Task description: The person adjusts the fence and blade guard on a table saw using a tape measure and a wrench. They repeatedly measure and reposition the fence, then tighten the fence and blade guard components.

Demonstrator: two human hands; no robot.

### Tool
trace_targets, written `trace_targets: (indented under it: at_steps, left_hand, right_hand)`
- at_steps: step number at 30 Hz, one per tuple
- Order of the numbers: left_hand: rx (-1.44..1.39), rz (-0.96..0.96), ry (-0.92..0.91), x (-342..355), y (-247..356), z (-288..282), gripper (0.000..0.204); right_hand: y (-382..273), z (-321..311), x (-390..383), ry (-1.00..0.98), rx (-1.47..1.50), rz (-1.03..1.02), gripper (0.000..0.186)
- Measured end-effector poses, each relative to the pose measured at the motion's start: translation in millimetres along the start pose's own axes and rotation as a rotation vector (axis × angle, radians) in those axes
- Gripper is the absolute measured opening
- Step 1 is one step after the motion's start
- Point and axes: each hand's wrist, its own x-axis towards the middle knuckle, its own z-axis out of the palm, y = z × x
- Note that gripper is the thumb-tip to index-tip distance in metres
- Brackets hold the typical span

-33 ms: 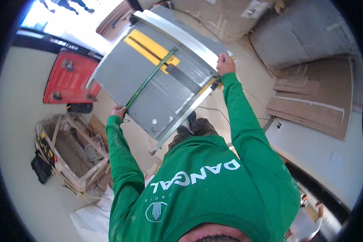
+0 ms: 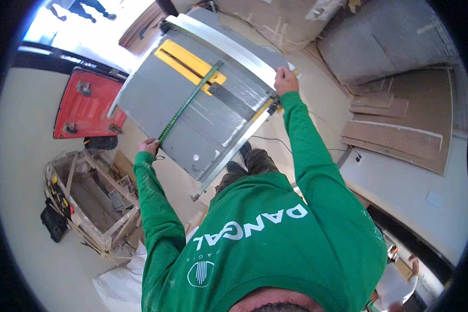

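Note:
A table saw (image 2: 177, 109) with a grey top stands in front of me. Across the top lies the extended green blade of a tape measure (image 2: 184, 106), which reaches the yellow throat plate (image 2: 184, 60). Its near end is in my left hand (image 2: 150, 146), closed at the left edge of the table; a dark cord loop hangs beside the fingers. On the right, my right hand (image 2: 286, 81) is closed on the near end of the long silver rip fence (image 2: 226, 44). The front rail (image 2: 234, 151) runs along the side nearest my body.
A red plastic panel (image 2: 88, 104) leans at the left wall. Below it stands a wooden crate frame (image 2: 96, 197) with tools at its side. Brown boards (image 2: 400, 125) and a plastic-wrapped stack (image 2: 385, 47) are on the right. A cable (image 2: 275, 140) crosses the floor. Another person (image 2: 398, 283) shows at lower right.
The view has shifted slightly, so the saw and both hands appear a little further left. Both hands keep their hold, and the tape blade still lies across the table.

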Motion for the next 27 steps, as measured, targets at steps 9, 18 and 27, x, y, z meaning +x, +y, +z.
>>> trace_targets:
  at_steps: [9, 18, 27]
  left_hand:
    - [0.02, -0.009, 0.04, -1, 3, -7, 0.039]
    - [-0.264, -0.026, 0.178, -78, 26, 18, 0.023]
    - [-0.325, -0.313, 0.205, -174, 83, 36, 0.026]
  right_hand:
    - [21, -18, 21, -0.135, 0.677, 0.323, 0.028]
    - [196, -42, 30, -0.241, 0.63, 0.922, 0.032]
    - [225, 83, -12, -0.469, 1.05, 0.953, 0.034]
